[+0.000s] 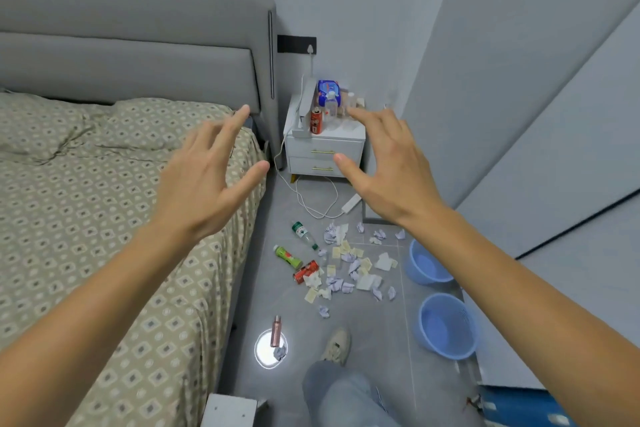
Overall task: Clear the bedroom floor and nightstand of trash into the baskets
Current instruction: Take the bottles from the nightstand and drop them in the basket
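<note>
My left hand (207, 173) and my right hand (388, 163) are raised in front of me, fingers spread, both holding nothing. Between and beyond them stands a white nightstand (325, 149) with a red can (316, 120), clear bottles (330, 104) and a blue packet (327, 87) on top. On the grey floor lie crumpled papers (349, 270), a clear bottle with a green label (304, 235), a green bottle (288, 257), a red can (305, 271) and a pink bottle (276, 330). Two blue baskets (427, 263) (446, 326) stand at the right.
A bed with a patterned cover (104, 218) fills the left. A white cable and power strip (350, 202) lie below the nightstand. A foot in a pale shoe (336, 345) stands on the floor. A grey wall and door panels close the right side.
</note>
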`<state>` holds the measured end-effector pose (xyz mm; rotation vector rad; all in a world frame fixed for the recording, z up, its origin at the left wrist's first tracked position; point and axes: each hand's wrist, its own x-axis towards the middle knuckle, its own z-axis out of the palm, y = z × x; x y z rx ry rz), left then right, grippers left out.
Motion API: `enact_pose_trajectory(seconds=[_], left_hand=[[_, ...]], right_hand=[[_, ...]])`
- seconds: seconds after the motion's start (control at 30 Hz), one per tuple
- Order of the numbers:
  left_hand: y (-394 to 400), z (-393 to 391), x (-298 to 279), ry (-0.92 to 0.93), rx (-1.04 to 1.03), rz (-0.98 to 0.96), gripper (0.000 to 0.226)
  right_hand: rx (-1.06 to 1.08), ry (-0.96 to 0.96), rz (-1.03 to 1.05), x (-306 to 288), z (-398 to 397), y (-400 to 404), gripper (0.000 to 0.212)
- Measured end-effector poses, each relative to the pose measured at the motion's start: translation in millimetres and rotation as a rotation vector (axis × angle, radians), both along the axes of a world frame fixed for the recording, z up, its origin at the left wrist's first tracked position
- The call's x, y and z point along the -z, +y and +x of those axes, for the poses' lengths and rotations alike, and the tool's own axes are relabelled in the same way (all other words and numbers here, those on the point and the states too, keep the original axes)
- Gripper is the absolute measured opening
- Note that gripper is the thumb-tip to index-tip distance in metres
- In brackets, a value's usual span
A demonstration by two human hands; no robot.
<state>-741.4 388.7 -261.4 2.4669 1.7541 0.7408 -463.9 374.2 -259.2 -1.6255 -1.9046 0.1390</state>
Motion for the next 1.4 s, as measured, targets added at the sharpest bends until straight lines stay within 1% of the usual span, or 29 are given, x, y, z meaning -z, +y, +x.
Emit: enact_pose_trajectory(seconds=[0.1, 0.23, 0.37, 0.5, 0.63, 0.73, 0.87, 0.97, 1.1, 1.23, 1.4], left_hand=[[52.5, 11.1, 0.7, 0.012, 0.014, -0.022, 0.073], [116.6, 22.2, -6.4, 0.016, 0.023, -0.044, 0.072], [170.4, 28.5, -13.8, 0.018, 0.043, -0.055, 0.071], [232.1, 43.0, -17.9, 0.023, 0.112, -0.060, 0.072], [309.2, 65.8, -16.3, 0.028, 0.224, -0.048, 0.072], [376.2, 79.6, -10.5, 0.032, 0.348, -0.042, 0.073], [467.4, 90.7, -0.6, -0.043, 0.522, -0.088, 0.073], [514.9, 95.3, 4.7, -0.057, 0.632, -0.126, 0.070], [549.0, 112.5, 7.7, -0.068, 0.770, -0.181, 0.069], [562.4, 138.8, 15.0, -0.086, 0.894, -0.231, 0.071], [567.9, 148.1, 19.7, -0.082, 0.968, -0.210, 0.072]], right_hand=[[0.018, 0.018, -0.027, 5.0, 10.9, 57.5, 0.062], [0.042, 0.010, -0.038, -3.1, 24.1, 122.2, 0.063], [0.054, 0.029, -0.043, -5.8, 30.6, 161.8, 0.064], [0.110, 0.051, -0.049, 0.8, 39.2, 193.9, 0.063], [0.238, 0.061, -0.022, 6.3, 51.4, 227.4, 0.062], [0.384, 0.072, -0.011, 14.4, 54.3, 256.1, 0.061], [0.602, 0.067, -0.030, 26.0, 36.9, 297.9, 0.062], [0.730, 0.088, -0.071, 24.7, 10.9, 322.9, 0.062], [0.859, 0.105, -0.086, 17.6, -14.1, 336.2, 0.063], [0.961, 0.129, -0.070, 17.5, -25.6, 333.1, 0.063], [1.000, 0.134, -0.062, 25.1, -34.4, 339.8, 0.063]])
